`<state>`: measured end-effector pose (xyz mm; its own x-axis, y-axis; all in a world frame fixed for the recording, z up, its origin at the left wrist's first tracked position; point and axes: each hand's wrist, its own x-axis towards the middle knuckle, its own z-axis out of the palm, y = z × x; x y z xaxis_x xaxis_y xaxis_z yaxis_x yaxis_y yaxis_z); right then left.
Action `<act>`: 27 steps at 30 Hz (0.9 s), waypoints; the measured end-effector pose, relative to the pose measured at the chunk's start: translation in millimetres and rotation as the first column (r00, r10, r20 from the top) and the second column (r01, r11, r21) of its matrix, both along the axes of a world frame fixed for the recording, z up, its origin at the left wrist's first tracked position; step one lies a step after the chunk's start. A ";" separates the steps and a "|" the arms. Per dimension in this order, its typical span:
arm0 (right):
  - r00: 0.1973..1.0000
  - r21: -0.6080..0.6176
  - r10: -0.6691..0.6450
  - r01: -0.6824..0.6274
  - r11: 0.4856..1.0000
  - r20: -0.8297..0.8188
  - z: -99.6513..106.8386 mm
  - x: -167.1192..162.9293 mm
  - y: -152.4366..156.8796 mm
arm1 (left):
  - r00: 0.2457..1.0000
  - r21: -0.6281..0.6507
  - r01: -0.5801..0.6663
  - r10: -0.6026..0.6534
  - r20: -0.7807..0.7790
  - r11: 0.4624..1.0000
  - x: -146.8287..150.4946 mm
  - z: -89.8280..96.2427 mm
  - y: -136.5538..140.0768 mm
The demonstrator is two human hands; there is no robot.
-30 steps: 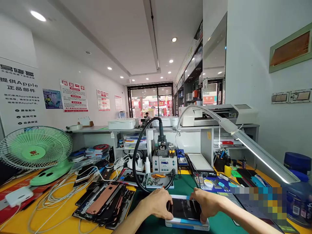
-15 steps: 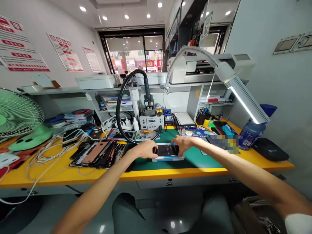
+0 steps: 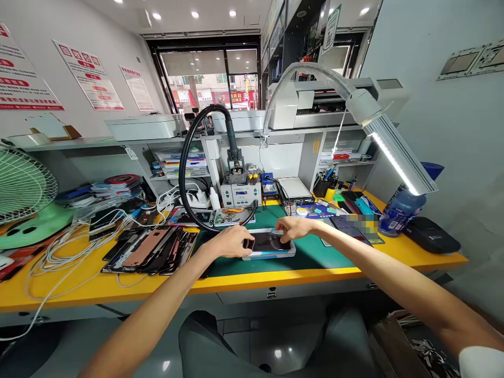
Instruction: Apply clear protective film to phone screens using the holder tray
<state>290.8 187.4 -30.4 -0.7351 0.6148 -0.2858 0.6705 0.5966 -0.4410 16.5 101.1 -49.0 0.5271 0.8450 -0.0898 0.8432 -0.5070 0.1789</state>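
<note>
Hands meet over a dark phone (image 3: 271, 241) that lies flat on a pale, blue-edged block (image 3: 269, 254) in the middle of the green mat (image 3: 315, 254). The left hand (image 3: 231, 242) rests at the phone's left end, its fingers curled around that edge and touching it. The right hand (image 3: 294, 228) sits at the far right corner, fingers bent down and pinched narrow on the phone's upper edge. Whether either hand truly clamps the phone or only presses on it, I cannot tell. Both forearms reach in from the lower corners of the view.

The mat lies on a yellow surface (image 3: 118, 286). Just left of the mat, a heap of phone back covers and frames (image 3: 151, 256) spreads out, and beyond it a tangle of white cables (image 3: 74, 247) runs toward a green fan (image 3: 21, 202) at the far left. Behind the phone stands a hot-air rework station (image 3: 240, 191) with a black hose (image 3: 189, 157) looping up and around, and a small tray of parts (image 3: 232, 216) sits in front of it. A lit lamp bar (image 3: 397, 160) on a flexible neck hangs over the right side. Under it stand a blue bottle (image 3: 401, 212) and, further right, a black pouch (image 3: 431, 235).
</note>
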 end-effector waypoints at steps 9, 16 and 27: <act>0.979 -0.152 -0.163 0.144 0.978 -0.119 -22.4 3.0 15.5 | 1.000 0.074 -0.017 0.017 -0.008 0.997 9.2 3.7 -10.8; 0.950 -0.256 -0.258 0.208 0.944 -0.178 -17.4 1.3 15.0 | 1.000 0.174 -0.025 0.023 0.012 0.984 21.9 0.4 -15.7; 0.919 -0.400 -0.347 0.250 0.882 -0.190 -15.3 -0.5 20.9 | 1.000 0.210 0.023 -0.022 -0.009 0.977 28.3 -5.0 -11.0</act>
